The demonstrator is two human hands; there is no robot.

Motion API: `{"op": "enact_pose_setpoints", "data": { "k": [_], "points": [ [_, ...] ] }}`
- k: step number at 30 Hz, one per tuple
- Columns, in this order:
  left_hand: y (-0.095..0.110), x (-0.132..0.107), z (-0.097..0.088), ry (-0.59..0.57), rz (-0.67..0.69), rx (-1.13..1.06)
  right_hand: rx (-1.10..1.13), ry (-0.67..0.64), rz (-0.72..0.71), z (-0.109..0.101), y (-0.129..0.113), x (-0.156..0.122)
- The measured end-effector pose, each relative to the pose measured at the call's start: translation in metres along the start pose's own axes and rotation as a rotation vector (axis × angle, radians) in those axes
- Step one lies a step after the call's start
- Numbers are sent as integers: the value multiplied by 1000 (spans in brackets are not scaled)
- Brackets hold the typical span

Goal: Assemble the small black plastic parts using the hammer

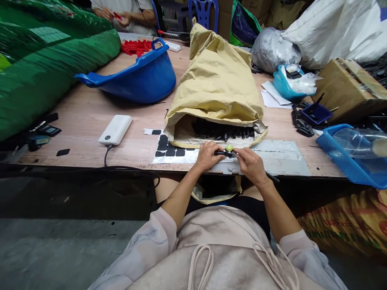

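Observation:
My left hand [207,156] and my right hand [249,163] meet at the near edge of the wooden table [90,117]. Both pinch a small black part [223,153] with a yellow-green round piece [229,148] on top of it. Just behind them lies a tan paper sack [216,84] on its side, its mouth open toward me and filled with several black parts [223,132]. A white sheet of black adhesive pads [169,151] lies left of my hands. A grey metal plate [278,155] lies under and right of my right hand.
A white power bank [115,129] with a cable lies to the left, a blue basin [142,76] behind it, a green sack [45,56] far left. Blue trays [347,161], a cardboard box [347,86] and plastic bags sit right. Another person's hands [116,16] work across the table beside red parts [136,46].

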State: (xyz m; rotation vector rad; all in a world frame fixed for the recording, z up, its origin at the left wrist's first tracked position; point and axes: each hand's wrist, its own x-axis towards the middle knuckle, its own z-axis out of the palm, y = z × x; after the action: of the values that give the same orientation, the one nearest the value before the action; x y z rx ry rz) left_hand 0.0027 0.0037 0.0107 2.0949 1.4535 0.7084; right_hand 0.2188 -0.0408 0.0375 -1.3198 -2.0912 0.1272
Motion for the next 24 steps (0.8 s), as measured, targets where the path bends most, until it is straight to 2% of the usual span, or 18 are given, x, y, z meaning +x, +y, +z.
{"op": "enact_pose_setpoints", "data": {
  "k": [5,10,16,20,22,24],
  "points": [
    [2,0,-1,-7,-4,9,-132,68,36,-8,28,12],
    [3,-2,-1,-8,2,10,-261,42,-10,-6,61,13],
    [-4,-2,1,-4,43,28,-260,42,19,5,69,6],
    [-2,-8,-2,59,176,40,-258,21,46,5,67,6],
    [3,-22,-1,95,306,13,-263,20,52,5,67,6],
    [10,-43,4,49,463,-41,-267,24,48,5,67,6]
  ]
}}
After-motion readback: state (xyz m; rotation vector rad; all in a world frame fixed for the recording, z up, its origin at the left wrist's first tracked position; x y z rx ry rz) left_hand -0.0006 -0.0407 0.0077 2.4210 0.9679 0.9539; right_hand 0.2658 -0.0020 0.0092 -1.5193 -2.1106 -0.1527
